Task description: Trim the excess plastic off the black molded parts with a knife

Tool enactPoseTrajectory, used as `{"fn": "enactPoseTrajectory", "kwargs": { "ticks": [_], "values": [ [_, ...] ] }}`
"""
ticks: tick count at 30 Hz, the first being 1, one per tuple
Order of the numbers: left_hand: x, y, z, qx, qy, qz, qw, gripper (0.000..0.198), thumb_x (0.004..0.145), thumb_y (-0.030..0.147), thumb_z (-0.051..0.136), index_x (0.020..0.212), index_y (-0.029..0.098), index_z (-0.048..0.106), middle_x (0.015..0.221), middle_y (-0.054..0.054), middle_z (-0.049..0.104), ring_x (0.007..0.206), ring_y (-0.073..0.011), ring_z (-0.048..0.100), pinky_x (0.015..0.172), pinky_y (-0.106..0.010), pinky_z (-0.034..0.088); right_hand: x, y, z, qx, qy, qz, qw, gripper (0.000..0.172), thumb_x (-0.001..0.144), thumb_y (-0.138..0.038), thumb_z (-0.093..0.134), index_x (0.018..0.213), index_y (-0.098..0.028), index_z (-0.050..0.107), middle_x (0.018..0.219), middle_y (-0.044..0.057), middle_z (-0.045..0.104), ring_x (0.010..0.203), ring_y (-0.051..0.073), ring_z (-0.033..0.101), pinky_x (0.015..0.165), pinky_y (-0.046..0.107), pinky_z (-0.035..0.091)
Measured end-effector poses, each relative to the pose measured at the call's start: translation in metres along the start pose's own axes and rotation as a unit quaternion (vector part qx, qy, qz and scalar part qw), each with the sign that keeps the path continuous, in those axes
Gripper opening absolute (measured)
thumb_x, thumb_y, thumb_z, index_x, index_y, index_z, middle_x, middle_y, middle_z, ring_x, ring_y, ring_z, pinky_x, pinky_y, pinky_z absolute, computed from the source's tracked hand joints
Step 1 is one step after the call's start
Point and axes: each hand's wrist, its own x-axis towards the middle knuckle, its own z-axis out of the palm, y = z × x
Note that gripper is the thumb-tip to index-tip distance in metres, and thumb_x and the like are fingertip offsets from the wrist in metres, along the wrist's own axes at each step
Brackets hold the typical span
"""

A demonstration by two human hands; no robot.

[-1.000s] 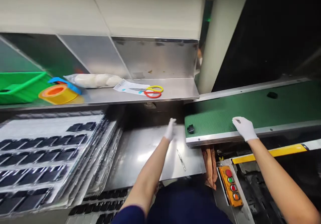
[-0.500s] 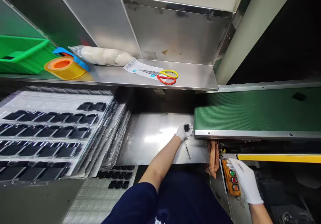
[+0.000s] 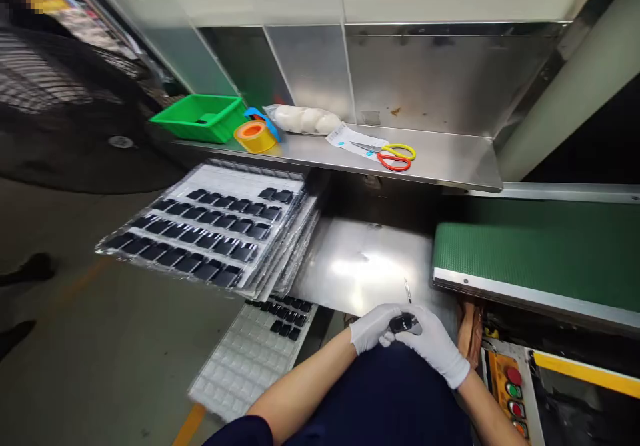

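Observation:
Both gloved hands meet in front of my body at the near edge of the steel tabletop (image 3: 325, 266). A small black glossy piece (image 3: 401, 323) sits between them. My left hand (image 3: 371, 329) grips it from the left with closed fingers. From the other side my right hand (image 3: 436, 345) closes on the same piece; some fingertips are hidden. Just beyond the hands lies a slim pen-like tool (image 3: 408, 291). On the left, a stack of clear plastic trays (image 3: 295, 246) carries rows of similar black pieces (image 3: 193, 236).
A lower tray (image 3: 235, 359) holds a few black pieces. The green conveyor belt (image 3: 540, 253) is at right, above a button box (image 3: 503, 373). Scissors (image 3: 395, 157), yellow tape (image 3: 255, 137) and a green bin (image 3: 200, 118) stand on the shelf. A large fan (image 3: 75, 106) is far left.
My right hand has left the button box and joined my left hand at the black piece. My left hand has drawn back toward my body with it. The view has swung left.

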Motion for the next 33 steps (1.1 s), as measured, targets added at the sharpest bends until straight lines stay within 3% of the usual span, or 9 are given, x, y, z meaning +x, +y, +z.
{"fn": "enactPoseTrajectory", "kwargs": {
  "ticks": [3, 6, 10, 12, 15, 18, 21, 27, 33],
  "values": [
    [-0.025, 0.002, 0.000, 0.011, 0.011, -0.044, 0.999, 0.038, 0.084, 0.055, 0.071, 0.076, 0.018, 0.065, 0.051, 0.004, 0.044, 0.042, -0.0062, 0.018, 0.048, -0.025, 0.019, 0.002, -0.008, 0.003, 0.021, -0.071, -0.022, 0.997, 0.034, 0.081, -0.037, 0.083, 0.114, -0.030, 0.078, 0.112, 0.005, 0.076, 0.109, 0.028, 0.068, 0.104, 0.048, 0.053],
    [-0.045, 0.005, 0.000, 0.026, 0.045, -0.033, 0.998, 0.053, 0.090, 0.068, 0.058, 0.077, 0.017, 0.067, 0.050, 0.002, 0.048, 0.039, -0.0070, 0.022, 0.046, -0.026, 0.016, 0.001, -0.015, 0.003, 0.031, -0.062, -0.030, 0.997, 0.032, 0.077, -0.037, 0.086, 0.108, -0.029, 0.080, 0.110, 0.006, 0.077, 0.109, 0.030, 0.068, 0.104, 0.049, 0.051],
    [-0.067, 0.009, 0.005, 0.085, 0.104, 0.108, 0.985, 0.061, 0.091, 0.069, 0.060, 0.117, 0.015, 0.074, 0.079, -0.006, 0.074, 0.050, -0.0116, 0.053, 0.055, -0.026, 0.040, -0.003, -0.021, 0.000, 0.092, -0.046, 0.044, 0.994, 0.040, 0.078, -0.040, 0.083, 0.114, -0.025, 0.077, 0.111, 0.006, 0.076, 0.101, 0.028, 0.070, 0.096, 0.045, 0.055],
    [-0.073, 0.010, 0.010, 0.084, 0.052, 0.171, 0.980, 0.061, 0.086, 0.059, 0.075, 0.131, 0.018, 0.069, 0.112, -0.010, 0.076, 0.079, -0.0188, 0.069, 0.078, -0.029, 0.051, -0.005, -0.024, -0.001, 0.094, -0.050, 0.057, 0.993, 0.039, 0.083, -0.043, 0.078, 0.116, -0.024, 0.076, 0.111, 0.006, 0.076, 0.099, 0.027, 0.070, 0.093, 0.042, 0.055],
    [-0.070, 0.003, 0.016, 0.012, -0.026, 0.176, 0.984, 0.054, 0.079, 0.038, 0.087, 0.128, 0.018, 0.073, 0.126, -0.011, 0.073, 0.115, -0.0266, 0.066, 0.102, -0.033, 0.048, -0.005, -0.031, 0.001, 0.030, -0.081, 0.036, 0.996, 0.028, 0.085, -0.046, 0.075, 0.102, -0.024, 0.079, 0.101, 0.004, 0.077, 0.092, 0.025, 0.068, 0.084, 0.037, 0.053],
    [-0.060, -0.011, 0.015, -0.127, -0.044, 0.141, 0.981, 0.046, 0.084, 0.032, 0.082, 0.127, 0.017, 0.074, 0.121, -0.011, 0.074, 0.113, -0.0235, 0.067, 0.099, -0.031, 0.049, -0.003, -0.039, 0.007, -0.074, -0.097, 0.087, 0.989, 0.037, 0.086, -0.054, 0.071, 0.068, -0.022, 0.069, 0.069, 0.000, 0.067, 0.066, 0.018, 0.058, 0.061, 0.030, 0.040],
    [-0.051, -0.021, 0.005, -0.242, -0.077, 0.101, 0.962, 0.034, 0.089, 0.033, 0.075, 0.117, 0.014, 0.076, 0.116, -0.012, 0.076, 0.108, -0.0233, 0.070, 0.099, -0.034, 0.052, 0.001, -0.044, 0.009, -0.197, -0.072, 0.128, 0.969, 0.051, 0.086, -0.062, 0.069, 0.055, -0.023, 0.059, 0.057, 0.000, 0.058, 0.058, 0.017, 0.050, 0.056, 0.030, 0.031],
    [-0.058, -0.020, -0.019, -0.277, -0.056, 0.097, 0.954, 0.038, 0.087, 0.029, 0.077, 0.118, 0.008, 0.072, 0.112, -0.017, 0.076, 0.111, -0.0342, 0.073, 0.110, -0.054, 0.049, 0.041, -0.009, -0.013, -0.275, -0.014, 0.193, 0.942, 0.051, 0.106, -0.052, 0.044, 0.079, -0.019, 0.072, 0.082, 0.004, 0.071, 0.080, 0.018, 0.065, 0.074, 0.030, 0.048],
    [-0.097, 0.008, -0.002, -0.158, 0.002, 0.114, 0.981, 0.065, 0.064, 0.005, 0.091, 0.123, 0.014, 0.067, 0.094, -0.006, 0.075, 0.101, -0.0298, 0.077, 0.099, -0.044, 0.058, 0.085, 0.040, 0.005, -0.273, -0.078, 0.320, 0.904, 0.033, 0.100, -0.043, 0.065, 0.118, -0.015, 0.067, 0.115, 0.008, 0.069, 0.100, 0.020, 0.069, 0.089, 0.041, 0.059]
  ]
}}
